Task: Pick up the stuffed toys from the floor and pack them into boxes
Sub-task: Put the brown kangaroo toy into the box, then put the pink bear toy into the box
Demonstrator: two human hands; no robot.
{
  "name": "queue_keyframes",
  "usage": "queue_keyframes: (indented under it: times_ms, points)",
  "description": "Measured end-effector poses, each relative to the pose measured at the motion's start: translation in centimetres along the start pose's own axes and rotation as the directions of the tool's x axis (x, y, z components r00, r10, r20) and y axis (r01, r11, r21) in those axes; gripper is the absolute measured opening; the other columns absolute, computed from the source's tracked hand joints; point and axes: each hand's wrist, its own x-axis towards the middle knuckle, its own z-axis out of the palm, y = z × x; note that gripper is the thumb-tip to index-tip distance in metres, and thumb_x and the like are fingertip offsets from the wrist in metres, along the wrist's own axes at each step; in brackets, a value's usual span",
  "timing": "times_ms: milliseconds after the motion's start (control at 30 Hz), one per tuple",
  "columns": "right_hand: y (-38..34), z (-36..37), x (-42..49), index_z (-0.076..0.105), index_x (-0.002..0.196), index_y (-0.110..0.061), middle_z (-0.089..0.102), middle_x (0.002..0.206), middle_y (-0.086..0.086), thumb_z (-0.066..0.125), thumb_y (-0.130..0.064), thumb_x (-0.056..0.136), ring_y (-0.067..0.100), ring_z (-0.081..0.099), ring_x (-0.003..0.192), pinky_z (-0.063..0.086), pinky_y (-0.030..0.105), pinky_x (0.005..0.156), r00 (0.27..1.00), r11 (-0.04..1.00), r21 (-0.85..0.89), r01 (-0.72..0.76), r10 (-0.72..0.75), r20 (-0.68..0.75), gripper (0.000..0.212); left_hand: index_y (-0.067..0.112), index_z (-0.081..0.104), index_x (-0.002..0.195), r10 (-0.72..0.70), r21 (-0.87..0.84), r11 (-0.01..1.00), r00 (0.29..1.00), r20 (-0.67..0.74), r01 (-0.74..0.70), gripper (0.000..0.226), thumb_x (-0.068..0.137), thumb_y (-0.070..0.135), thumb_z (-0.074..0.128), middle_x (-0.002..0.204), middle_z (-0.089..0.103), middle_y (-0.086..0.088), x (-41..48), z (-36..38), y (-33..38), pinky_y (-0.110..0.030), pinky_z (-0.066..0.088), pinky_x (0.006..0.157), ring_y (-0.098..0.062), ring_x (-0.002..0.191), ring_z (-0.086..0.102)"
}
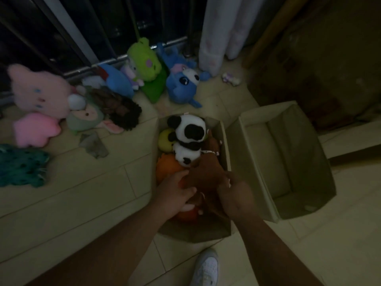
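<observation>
A beige box [224, 141] in the middle of the floor holds several toys: a panda [188, 137], a yellow-green ball toy [166, 140] and an orange toy [167, 167]. A brown stuffed toy [206, 172] lies in the box's near half. My left hand [175, 189] grips its left side and my right hand [235, 195] grips its right side, both inside the box. A red toy [187, 215] shows under my hands. A second beige box [255, 153] stands empty to the right.
Loose toys lie on the tiled floor: pink ones [39, 93], a teal one [20, 165], a black-haired doll [115, 108], a green frog [144, 60], blue ones [181, 81]. Window bars run behind, a curtain [222, 32] hangs back right. My white shoe [206, 267] is near.
</observation>
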Motion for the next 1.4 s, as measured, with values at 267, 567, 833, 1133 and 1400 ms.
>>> queue_keyframes:
  times_ms: [267, 567, 833, 1133, 1400]
  points:
    - [-11.2, -6.9, -8.3, 0.063, 0.105, -0.033, 0.065, 0.093, -0.015, 0.056, -0.03, 0.094, -0.001, 0.06, 0.079, 0.044, 0.013, 0.062, 0.977, 0.971, 0.112, 0.209, -0.203, -0.065, 0.014, 0.047, 0.054, 0.111, 0.167, -0.078, 0.981, 0.978, -0.121, -0.178, 0.032, 0.085, 0.032, 0.065, 0.111, 0.063, 0.016, -9.3, -5.7, 10.5, -0.032, 0.05, 0.092, 0.002, 0.098, 0.058]
    - [-24.1, -16.8, -17.8, 0.051, 0.132, -0.036, 0.06, 0.121, -0.008, 0.059, -0.035, 0.089, 0.008, 0.058, 0.105, 0.052, 0.035, 0.091, 0.921, 0.917, 0.119, 0.38, -0.363, -0.144, 0.044, 0.043, 0.048, 0.127, 0.392, -0.002, 0.911, 0.87, -0.298, -0.411, 0.046, 0.086, 0.034, 0.066, 0.12, 0.051, 0.017, -22.2, -13.3, 23.2, -0.022, 0.044, 0.085, 0.0, 0.108, 0.05]
    - [-33.2, -25.9, -29.1, 0.053, 0.127, -0.038, 0.055, 0.129, -0.013, 0.06, -0.029, 0.091, 0.009, 0.052, 0.118, 0.044, 0.026, 0.094, 0.81, 0.816, 0.052, 0.575, -0.56, -0.176, 0.037, 0.054, 0.051, 0.109, 0.472, 0.02, 0.857, 0.77, -0.43, -0.515, 0.04, 0.084, 0.03, 0.07, 0.117, 0.06, 0.011, -35.4, -19.5, 30.5, -0.03, 0.049, 0.089, -0.005, 0.111, 0.054]
    - [-39.8, -32.4, -40.8, 0.051, 0.134, -0.031, 0.054, 0.13, -0.011, 0.061, -0.032, 0.092, 0.007, 0.051, 0.116, 0.046, 0.03, 0.099, 0.689, 0.697, 0.042, 0.716, -0.695, -0.207, 0.044, 0.045, 0.05, 0.124, 0.569, 0.1, 0.79, 0.662, -0.488, -0.605, 0.042, 0.087, 0.031, 0.065, 0.122, 0.052, 0.018, -49.5, -23.5, 36.6, -0.023, 0.046, 0.087, 0.006, 0.111, 0.048]
    - [-43.4, -34.5, -46.1, 0.052, 0.134, -0.03, 0.057, 0.129, -0.009, 0.06, -0.034, 0.091, 0.008, 0.054, 0.114, 0.046, 0.026, 0.092, 0.591, 0.594, 0.04, 0.803, -0.786, -0.181, 0.044, 0.042, 0.052, 0.122, 0.587, 0.133, 0.754, 0.569, -0.576, -0.643, 0.04, 0.087, 0.028, 0.065, 0.118, 0.052, 0.024, -56.4, -25.0, 37.6, -0.029, 0.046, 0.094, 0.003, 0.112, 0.051]
